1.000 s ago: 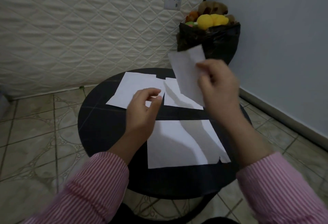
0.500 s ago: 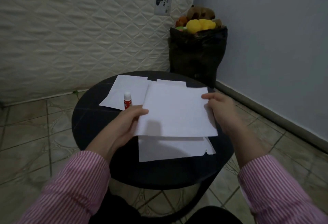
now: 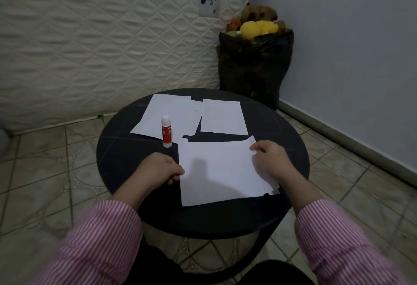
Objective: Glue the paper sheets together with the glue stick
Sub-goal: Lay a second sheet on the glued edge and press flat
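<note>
A white paper sheet (image 3: 218, 171) lies flat at the near middle of the round black table (image 3: 126, 153), on top of another sheet whose corner (image 3: 274, 191) peeks out at the lower right. My left hand (image 3: 160, 169) pinches the top sheet's left edge. My right hand (image 3: 268, 160) holds its right edge near the far corner. A red and white glue stick (image 3: 166, 131) stands upright, capped, just beyond my left hand. Two more white sheets lie farther back, one at the left (image 3: 171, 113) and one at the right (image 3: 222, 116).
A quilted white mattress (image 3: 101, 36) leans against the wall behind the table. A black bag (image 3: 255, 67) stuffed with soft toys stands in the corner at the back right. Tiled floor surrounds the table.
The sheet that my right hand held up in the air has come down and now lies flat on the near sheet, with both hands at its edges. The glue stick is uncovered.
</note>
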